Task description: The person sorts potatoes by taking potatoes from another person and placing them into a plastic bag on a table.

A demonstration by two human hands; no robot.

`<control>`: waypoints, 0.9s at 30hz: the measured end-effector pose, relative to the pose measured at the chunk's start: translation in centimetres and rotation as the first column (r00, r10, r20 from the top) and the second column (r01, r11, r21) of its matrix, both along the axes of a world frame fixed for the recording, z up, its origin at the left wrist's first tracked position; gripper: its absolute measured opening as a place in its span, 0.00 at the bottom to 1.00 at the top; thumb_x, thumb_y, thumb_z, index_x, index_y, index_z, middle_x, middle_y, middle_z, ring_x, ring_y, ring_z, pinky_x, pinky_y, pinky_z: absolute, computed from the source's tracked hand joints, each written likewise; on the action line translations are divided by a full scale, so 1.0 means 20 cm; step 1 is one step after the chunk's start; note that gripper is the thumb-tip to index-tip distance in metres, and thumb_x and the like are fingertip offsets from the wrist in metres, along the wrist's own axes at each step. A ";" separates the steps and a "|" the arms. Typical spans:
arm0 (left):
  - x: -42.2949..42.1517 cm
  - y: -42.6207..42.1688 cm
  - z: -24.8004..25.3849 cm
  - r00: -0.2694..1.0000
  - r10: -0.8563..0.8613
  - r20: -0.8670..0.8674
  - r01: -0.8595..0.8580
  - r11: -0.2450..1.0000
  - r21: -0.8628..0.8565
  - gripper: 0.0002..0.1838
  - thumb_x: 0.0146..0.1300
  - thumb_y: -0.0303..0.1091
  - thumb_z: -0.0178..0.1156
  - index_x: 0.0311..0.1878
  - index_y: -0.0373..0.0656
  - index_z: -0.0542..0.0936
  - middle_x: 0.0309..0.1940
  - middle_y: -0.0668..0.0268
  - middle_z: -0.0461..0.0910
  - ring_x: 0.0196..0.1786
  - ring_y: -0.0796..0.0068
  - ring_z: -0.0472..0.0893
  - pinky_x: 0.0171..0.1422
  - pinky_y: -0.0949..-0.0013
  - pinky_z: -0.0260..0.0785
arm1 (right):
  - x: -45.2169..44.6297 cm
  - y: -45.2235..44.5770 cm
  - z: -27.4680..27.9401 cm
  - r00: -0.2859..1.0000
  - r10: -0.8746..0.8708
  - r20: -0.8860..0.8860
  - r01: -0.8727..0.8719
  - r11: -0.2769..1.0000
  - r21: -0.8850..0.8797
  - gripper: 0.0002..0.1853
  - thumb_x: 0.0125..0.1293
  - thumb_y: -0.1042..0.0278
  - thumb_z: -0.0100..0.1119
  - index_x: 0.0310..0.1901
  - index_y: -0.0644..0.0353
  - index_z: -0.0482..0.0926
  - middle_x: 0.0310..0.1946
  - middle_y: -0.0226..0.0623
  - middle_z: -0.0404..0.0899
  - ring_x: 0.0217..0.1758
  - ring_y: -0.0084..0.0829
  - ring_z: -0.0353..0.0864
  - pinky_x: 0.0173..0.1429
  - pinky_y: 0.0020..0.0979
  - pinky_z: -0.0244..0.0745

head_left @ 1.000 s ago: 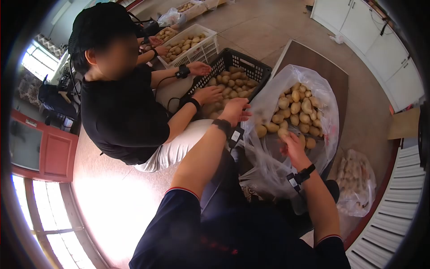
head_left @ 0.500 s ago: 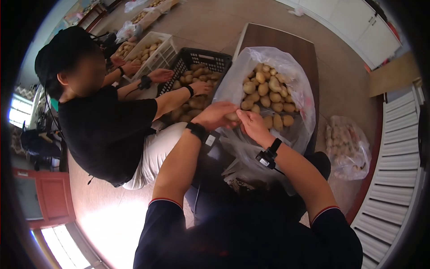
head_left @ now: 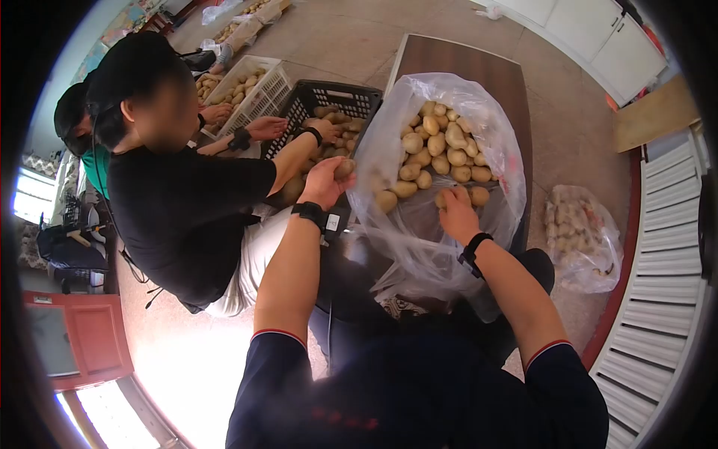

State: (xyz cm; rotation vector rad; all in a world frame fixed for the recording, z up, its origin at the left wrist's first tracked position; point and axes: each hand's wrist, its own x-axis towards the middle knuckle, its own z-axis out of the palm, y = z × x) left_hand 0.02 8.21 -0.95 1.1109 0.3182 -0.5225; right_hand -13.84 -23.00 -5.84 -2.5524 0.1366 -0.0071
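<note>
My left hand (head_left: 326, 185) is closed around a potato (head_left: 345, 170) beside the near corner of the black crate (head_left: 364, 93). To the right, my right hand (head_left: 458, 215) reaches into a clear plastic bag (head_left: 508, 153), its fingers curled on a potato (head_left: 455, 197) at the near edge of the pile. Several loose potatoes (head_left: 436, 144) lie in the bag, which stands wide-mouthed on a brown tabletop (head_left: 456, 56). Part of the potato under my right fingers is hidden.
At my left a co-worker in black (head_left: 179, 179) has hands over potatoes in the black crate. A white crate (head_left: 271, 90) of potatoes stands beyond. A filled plastic bag (head_left: 582, 238) rests on the floor at right, near a white radiator (head_left: 651, 284).
My hands were together around a potato and have moved apart. The left went leftward to the black crate with a potato; the right went onto potatoes in the bag.
</note>
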 end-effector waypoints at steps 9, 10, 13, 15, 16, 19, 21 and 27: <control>0.07 0.13 -0.21 0.944 0.329 -0.037 -0.329 0.944 0.009 0.18 0.71 0.28 0.51 0.61 0.34 0.69 0.58 0.51 0.71 0.58 0.51 0.75 0.55 0.51 0.79 | -0.04 0.06 0.09 0.989 0.135 -0.061 -0.144 0.973 -0.178 0.25 0.57 0.69 0.63 0.56 0.51 0.69 0.54 0.45 0.71 0.50 0.51 0.80 0.50 0.47 0.78; 0.11 0.18 -0.32 0.960 0.275 0.045 -0.277 0.959 0.054 0.18 0.71 0.28 0.50 0.61 0.33 0.68 0.59 0.51 0.70 0.58 0.50 0.74 0.56 0.51 0.79 | -0.05 0.06 0.09 0.988 0.143 -0.064 -0.153 0.968 -0.197 0.25 0.56 0.70 0.64 0.56 0.51 0.69 0.53 0.45 0.71 0.48 0.51 0.80 0.49 0.47 0.78; 0.30 0.41 -0.89 0.735 -0.297 0.610 -0.189 0.774 0.605 0.19 0.71 0.27 0.48 0.63 0.33 0.67 0.61 0.50 0.68 0.61 0.49 0.71 0.58 0.50 0.78 | -0.07 0.08 0.09 0.984 0.155 -0.082 -0.171 0.958 -0.231 0.26 0.55 0.70 0.65 0.55 0.52 0.68 0.51 0.46 0.72 0.46 0.50 0.81 0.47 0.47 0.79; 0.32 0.43 -0.94 0.732 -0.288 0.618 -0.186 0.787 0.588 0.20 0.71 0.26 0.47 0.64 0.32 0.66 0.62 0.50 0.68 0.62 0.49 0.70 0.58 0.50 0.78 | -0.08 0.09 0.10 0.983 0.158 -0.096 -0.178 0.952 -0.251 0.26 0.55 0.70 0.65 0.55 0.52 0.68 0.50 0.47 0.72 0.45 0.49 0.81 0.46 0.46 0.79; 0.33 0.44 -0.96 0.802 -0.152 0.578 -0.172 0.867 0.467 0.20 0.71 0.27 0.48 0.64 0.32 0.65 0.62 0.49 0.68 0.62 0.49 0.71 0.59 0.50 0.78 | -0.08 0.09 0.10 0.982 0.151 -0.112 -0.175 0.952 -0.252 0.26 0.55 0.70 0.65 0.55 0.53 0.68 0.49 0.47 0.72 0.45 0.49 0.81 0.46 0.46 0.79; 0.37 0.47 -1.06 0.784 -0.180 0.594 -0.194 0.838 0.510 0.20 0.71 0.27 0.48 0.64 0.31 0.65 0.62 0.49 0.67 0.62 0.47 0.72 0.59 0.50 0.77 | -0.08 0.09 0.09 0.982 0.131 -0.138 -0.161 0.959 -0.234 0.25 0.55 0.69 0.64 0.55 0.55 0.68 0.48 0.49 0.73 0.45 0.50 0.81 0.45 0.46 0.79; 0.39 0.51 -1.11 0.694 -0.350 0.629 -0.238 0.713 0.659 0.20 0.71 0.27 0.48 0.64 0.31 0.64 0.62 0.48 0.67 0.61 0.46 0.73 0.60 0.50 0.77 | -0.08 0.09 0.08 0.982 0.119 -0.148 -0.149 0.965 -0.214 0.24 0.56 0.68 0.62 0.55 0.56 0.68 0.47 0.50 0.73 0.45 0.50 0.81 0.45 0.46 0.79; 0.11 0.20 -0.33 0.924 0.382 0.001 -0.380 0.919 0.106 0.19 0.69 0.31 0.52 0.61 0.34 0.67 0.55 0.53 0.71 0.52 0.52 0.77 0.51 0.53 0.79 | -0.08 0.08 0.07 0.987 0.055 -0.150 -0.078 0.985 -0.153 0.23 0.61 0.62 0.55 0.58 0.57 0.68 0.45 0.53 0.75 0.46 0.53 0.80 0.49 0.49 0.76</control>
